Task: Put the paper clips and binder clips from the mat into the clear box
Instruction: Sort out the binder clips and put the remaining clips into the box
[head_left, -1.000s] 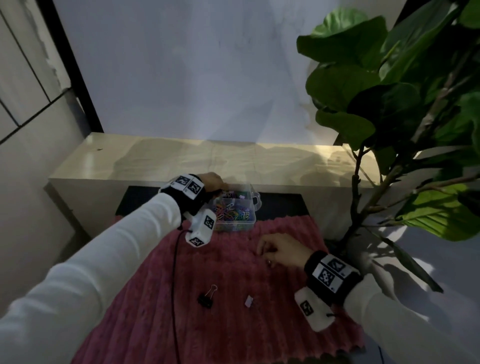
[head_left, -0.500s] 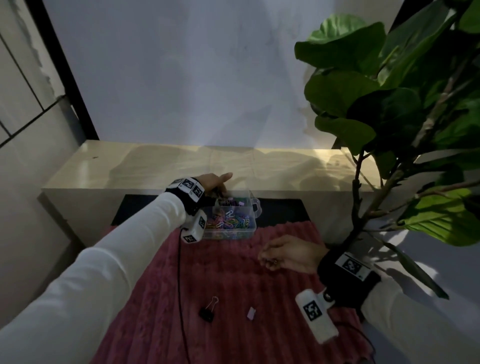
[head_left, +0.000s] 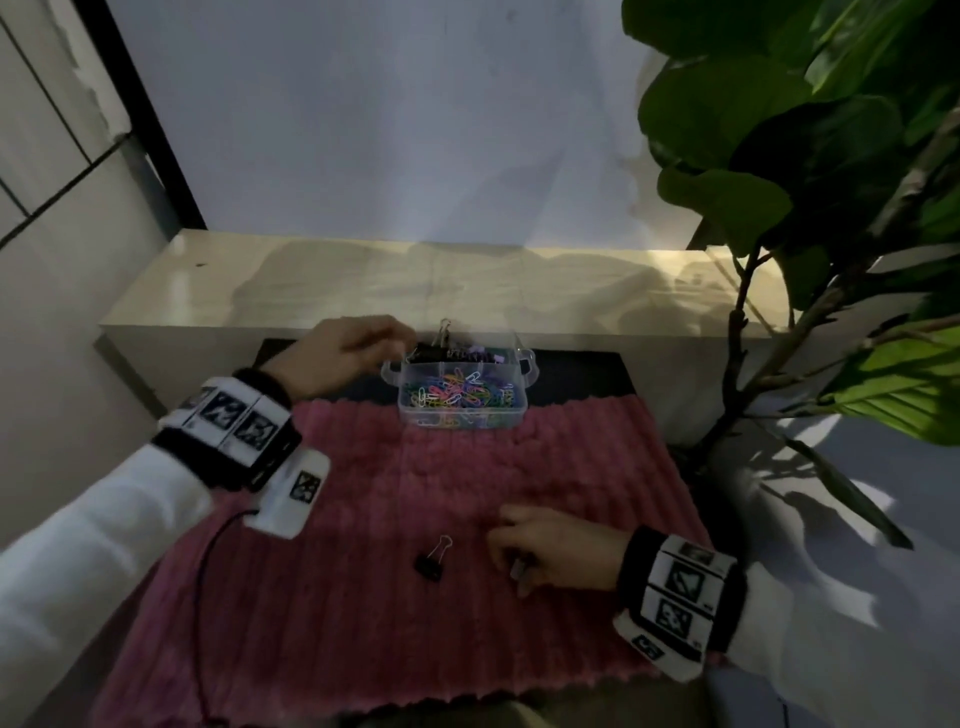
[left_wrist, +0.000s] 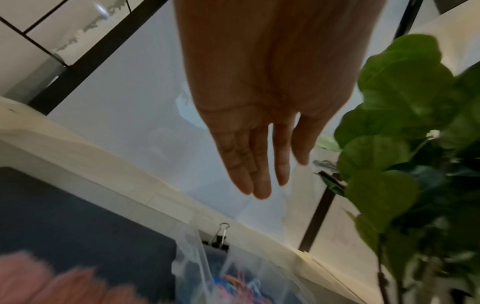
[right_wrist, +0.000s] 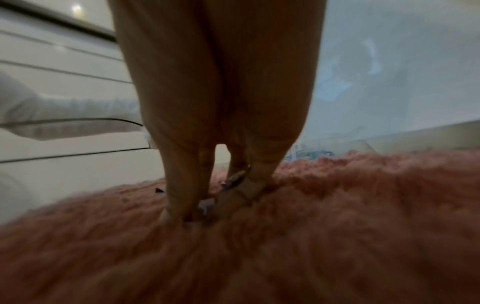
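The clear box (head_left: 511, 410) stands at the far edge of the pink mat (head_left: 363, 623). It holds several coloured paper clips (head_left: 460, 395) in front and binder clips (head_left: 444, 338) at the back. My left hand (head_left: 400, 340) hovers by the box's back left corner. In the left wrist view this left hand (left_wrist: 280, 174) has straight fingers and holds nothing. Low on the mat, my right hand (head_left: 519, 571) pinches a small pale binder clip (right_wrist: 206, 205) between thumb and finger. A black binder clip (head_left: 431, 561) lies on the mat just left of that hand.
A pale wooden bench (head_left: 415, 280) runs behind the mat against the wall. A large leafy plant (head_left: 810, 208) stands to the right, with its stem close to the mat's right edge. A thin black cable (head_left: 208, 561) trails over the mat's left side.
My right hand has moved nearer across the mat and taken hold of the small pale clip. My left hand has drawn back from over the box, with its fingers now straight.
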